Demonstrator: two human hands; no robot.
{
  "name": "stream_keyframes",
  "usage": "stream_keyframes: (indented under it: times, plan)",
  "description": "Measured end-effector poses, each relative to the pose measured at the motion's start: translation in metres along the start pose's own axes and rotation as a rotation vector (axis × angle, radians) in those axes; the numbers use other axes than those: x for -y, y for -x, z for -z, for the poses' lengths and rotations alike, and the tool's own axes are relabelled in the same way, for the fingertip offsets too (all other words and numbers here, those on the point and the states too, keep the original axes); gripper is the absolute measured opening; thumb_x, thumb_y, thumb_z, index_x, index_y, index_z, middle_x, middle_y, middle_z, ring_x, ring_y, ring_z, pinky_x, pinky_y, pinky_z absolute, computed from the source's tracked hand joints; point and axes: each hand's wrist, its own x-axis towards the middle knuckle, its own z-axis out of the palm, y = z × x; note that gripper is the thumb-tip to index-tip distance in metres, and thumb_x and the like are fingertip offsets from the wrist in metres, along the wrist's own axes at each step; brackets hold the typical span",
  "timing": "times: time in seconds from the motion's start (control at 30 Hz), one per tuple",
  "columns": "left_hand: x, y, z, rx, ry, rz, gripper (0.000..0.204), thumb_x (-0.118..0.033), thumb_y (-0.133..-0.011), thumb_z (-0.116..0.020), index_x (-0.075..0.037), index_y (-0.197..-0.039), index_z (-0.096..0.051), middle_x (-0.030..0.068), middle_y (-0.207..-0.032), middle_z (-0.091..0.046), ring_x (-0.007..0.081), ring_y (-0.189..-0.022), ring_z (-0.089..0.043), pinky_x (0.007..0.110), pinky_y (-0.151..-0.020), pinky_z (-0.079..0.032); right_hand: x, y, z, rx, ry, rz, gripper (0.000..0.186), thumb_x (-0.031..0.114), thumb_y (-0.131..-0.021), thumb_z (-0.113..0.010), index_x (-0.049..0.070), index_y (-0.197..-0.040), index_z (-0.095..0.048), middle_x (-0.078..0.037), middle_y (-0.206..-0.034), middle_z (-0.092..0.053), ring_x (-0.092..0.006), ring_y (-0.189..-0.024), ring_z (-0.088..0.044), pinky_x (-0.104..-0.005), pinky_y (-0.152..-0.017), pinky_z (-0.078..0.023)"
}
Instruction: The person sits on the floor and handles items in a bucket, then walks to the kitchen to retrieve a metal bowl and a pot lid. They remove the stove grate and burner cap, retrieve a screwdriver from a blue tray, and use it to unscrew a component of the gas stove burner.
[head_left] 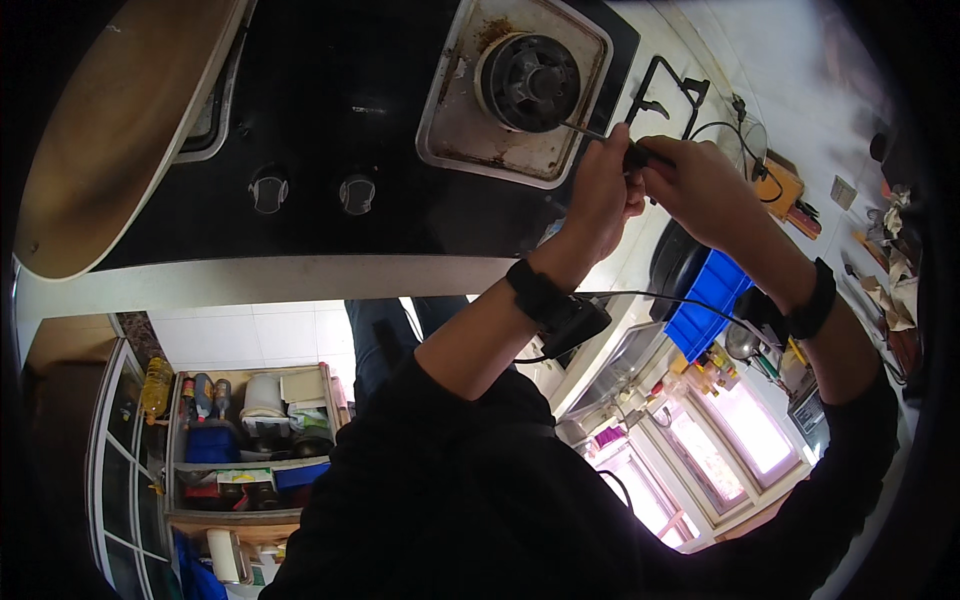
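Observation:
A thin metal shaft (582, 129) with a dark handle, which looks like a screwdriver, reaches toward the right-hand gas burner (540, 83) of the black hob. Its tip is at the burner's lower right edge. My left hand (604, 190) is closed around the tool near the shaft. The fingers of my right hand (697, 183) pinch the dark handle end (637, 156). The burner sits in a square metal drip tray (455, 150) marked with brown stains and grease. My fingers hide part of the tool.
A large brown-bottomed pan (110, 130) covers the hob's left side. Two control knobs (357, 195) sit on the hob's near edge. A black wire pot stand (648, 85) and a blue basket (703, 300) are to the right. A cable (680, 298) hangs between my wrists.

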Motion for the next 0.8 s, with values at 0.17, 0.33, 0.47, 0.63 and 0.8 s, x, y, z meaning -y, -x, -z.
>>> stream_keyframes:
  times: [0.17,0.33,0.47,0.63,0.8]
  plan:
    - [0.004,-0.002,-0.009,-0.051,-0.204,-0.074,0.029,-0.024,-0.102,-0.045,-0.008,-0.078,-0.049,-0.001,-0.057,-0.044,0.0064,-0.043,-0.034,0.024,-0.039,-0.021,-0.008,0.002,0.003,0.184,-0.733,-0.493,0.028,0.023,-0.09,-0.06,0.002,-0.109,-0.063,-0.002,-0.074,-0.056,-0.0067,-0.054,-0.045,-0.0215,-0.046,-0.033]
    - [0.01,-0.01,0.005,-0.105,-0.325,-0.044,0.025,-0.027,-0.098,-0.049,-0.005,-0.088,-0.044,0.0025,-0.062,-0.047,0.0085,-0.044,-0.04,0.027,-0.039,-0.03,-0.004,-0.001,-0.005,0.258,-0.551,-0.528,0.035,0.029,-0.09,-0.061,-0.003,-0.104,-0.065,-0.008,-0.07,-0.061,-0.0126,-0.056,-0.054,-0.0277,-0.053,-0.043]
    - [0.009,-0.012,0.009,-0.158,-0.489,-0.02,0.026,-0.027,-0.096,-0.049,-0.003,-0.089,-0.043,0.0042,-0.064,-0.047,0.011,-0.044,-0.04,0.028,-0.038,-0.032,0.003,-0.002,-0.012,0.178,-0.192,-0.389,0.04,0.032,-0.09,-0.058,-0.006,-0.096,-0.069,-0.019,-0.076,-0.067,-0.0268,-0.068,-0.066,-0.0379,-0.071,-0.052]
    - [-0.001,-0.011,-0.011,-0.112,-0.172,-0.008,0.036,-0.019,-0.098,-0.042,-0.012,-0.063,-0.038,-0.0022,-0.049,-0.033,0.0088,-0.039,-0.025,0.027,-0.039,-0.021,0.007,-0.017,0.01,0.243,-0.002,-0.275,0.037,0.03,-0.09,-0.057,-0.005,-0.093,-0.069,-0.022,-0.082,-0.068,-0.0363,-0.077,-0.067,-0.0425,-0.076,-0.052]
    - [-0.009,-0.011,-0.021,-0.138,-0.025,-0.023,0.036,-0.018,-0.096,-0.039,-0.014,-0.061,-0.037,-0.0027,-0.048,-0.032,0.0086,-0.038,-0.024,0.027,-0.039,-0.02,0.022,-0.021,0.017,0.153,0.258,-0.125,0.028,0.024,-0.091,-0.058,-0.002,-0.096,-0.069,-0.022,-0.084,-0.068,-0.037,-0.081,-0.068,-0.0446,-0.077,-0.053]
